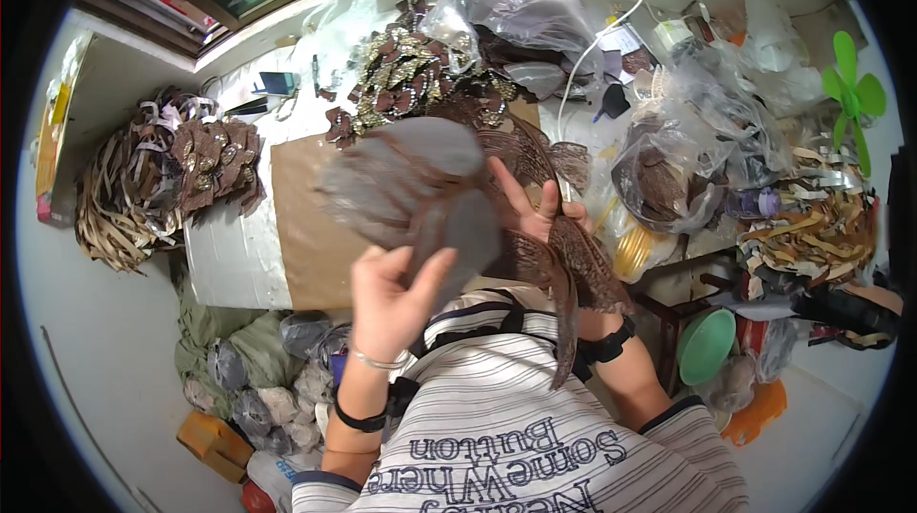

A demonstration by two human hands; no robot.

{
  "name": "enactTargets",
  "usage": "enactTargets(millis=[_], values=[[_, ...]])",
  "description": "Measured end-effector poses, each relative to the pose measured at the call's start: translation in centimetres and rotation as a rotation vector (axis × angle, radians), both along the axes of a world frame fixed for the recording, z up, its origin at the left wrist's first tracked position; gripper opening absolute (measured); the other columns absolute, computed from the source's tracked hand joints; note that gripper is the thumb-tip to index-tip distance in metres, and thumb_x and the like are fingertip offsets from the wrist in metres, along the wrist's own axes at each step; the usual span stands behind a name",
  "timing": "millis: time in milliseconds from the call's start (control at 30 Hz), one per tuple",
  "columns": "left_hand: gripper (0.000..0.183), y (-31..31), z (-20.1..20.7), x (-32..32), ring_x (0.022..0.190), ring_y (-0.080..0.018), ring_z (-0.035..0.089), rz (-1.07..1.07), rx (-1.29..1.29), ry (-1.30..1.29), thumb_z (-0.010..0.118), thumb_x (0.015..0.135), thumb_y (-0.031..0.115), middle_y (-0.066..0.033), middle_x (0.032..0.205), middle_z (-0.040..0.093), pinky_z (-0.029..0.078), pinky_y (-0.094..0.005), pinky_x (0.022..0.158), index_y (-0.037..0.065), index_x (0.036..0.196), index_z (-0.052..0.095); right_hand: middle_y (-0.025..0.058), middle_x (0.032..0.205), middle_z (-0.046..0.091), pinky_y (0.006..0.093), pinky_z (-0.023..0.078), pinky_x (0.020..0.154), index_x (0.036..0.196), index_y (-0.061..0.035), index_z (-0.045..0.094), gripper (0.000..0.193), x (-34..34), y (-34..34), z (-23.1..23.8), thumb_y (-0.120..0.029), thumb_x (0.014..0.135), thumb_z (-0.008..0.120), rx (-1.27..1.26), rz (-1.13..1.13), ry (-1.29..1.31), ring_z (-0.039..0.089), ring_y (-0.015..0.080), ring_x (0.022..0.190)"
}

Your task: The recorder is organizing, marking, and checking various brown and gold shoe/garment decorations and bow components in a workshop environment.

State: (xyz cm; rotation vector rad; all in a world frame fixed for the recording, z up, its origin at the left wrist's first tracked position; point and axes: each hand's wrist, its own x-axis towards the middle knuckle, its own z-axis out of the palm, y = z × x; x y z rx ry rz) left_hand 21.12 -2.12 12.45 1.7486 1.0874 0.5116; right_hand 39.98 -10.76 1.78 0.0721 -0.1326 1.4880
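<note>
My left hand (394, 295) grips a bundle of grey, flat, rounded pieces with brown strips across it (420, 183); the bundle is smeared by motion. To its right, my right hand (540, 212) has its fingers spread, palm partly showing. Brown textured strips (564, 269) drape over the right hand and wrist, and one end hangs down in front of my striped shirt. Some of the right fingers are hidden behind these strips. Both hands are above the near edge of the table, close to a brown sheet (310, 226).
Brown sequined pieces (406, 69) are heaped at the back beside clear plastic bags (516, 2). Bundles of strips lie left (124, 188) and right (807, 245). A white cable (611, 28) runs down to the table. A green fan (850, 93) stands far right, above a green basin (707, 346).
</note>
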Motion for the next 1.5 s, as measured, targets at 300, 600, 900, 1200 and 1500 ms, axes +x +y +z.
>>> enactTargets(millis=[300,600,900,1200,1500], values=[[0.030,1.0,-2.4,-0.5,0.052,-0.0111,0.038,-0.053,0.113,0.164,0.073,0.079,0.017,-0.0049,0.050,0.048,0.034,-0.0297,0.048,-0.006,0.064,0.059,0.0030,0.157,-0.010,0.0504,-0.001,0.113,0.132,-0.0390,0.050,0.040,-1.6,1.5,-1.2,-0.039,0.093,0.043,0.103,0.055,-0.194,-0.007,0.0266,0.144],[0.029,0.9,-3.0,0.1,0.052,-0.0270,0.043,-0.176,0.018,0.135,0.069,0.081,0.024,-0.0156,0.053,0.053,0.041,-0.0365,0.054,-0.002,0.069,0.065,0.0114,0.130,0.054,0.0310,0.042,0.098,0.127,-0.0038,0.052,0.045,-2.2,-0.1,-3.2,-0.027,0.089,0.059,-0.458,0.209,-0.351,0.054,0.0188,0.116],[0.021,0.5,-5.0,-2.3,0.067,-0.0079,0.060,0.068,-0.624,0.073,0.074,0.075,0.006,-0.0041,0.081,0.068,0.050,-0.0236,0.061,-0.007,0.090,0.068,0.0114,0.126,0.053,0.0282,0.042,0.094,0.131,0.0018,0.043,0.061,-6.8,0.8,-3.5,-0.044,0.093,0.053,-0.675,0.319,-0.740,0.053,0.0171,0.111],[0.025,7.5,-6.0,-2.4,0.065,-0.0228,0.066,0.127,0.117,0.645,0.071,0.073,0.016,-0.0167,0.071,0.067,0.053,-0.0350,0.067,-0.007,0.080,0.066,0.0025,0.077,0.063,0.0207,0.044,0.068,0.092,-0.0003,0.065,0.030,-5.1,-4.1,-4.9,-0.029,0.094,0.055,-0.789,0.238,-0.977,0.055,0.0076,0.073],[0.038,6.5,-28.0,7.5,0.097,-0.0430,0.061,-0.127,0.023,0.833,0.067,0.077,0.027,-0.0448,0.131,0.032,0.050,-0.0422,0.087,-0.007,0.093,0.063,0.0040,0.049,0.038,0.0285,0.031,0.050,0.056,-0.0082,0.045,0.057,1.9,-3.0,-5.0,-0.029,0.103,0.021,-0.322,-0.273,-0.020,0.033,0.0166,0.045]])
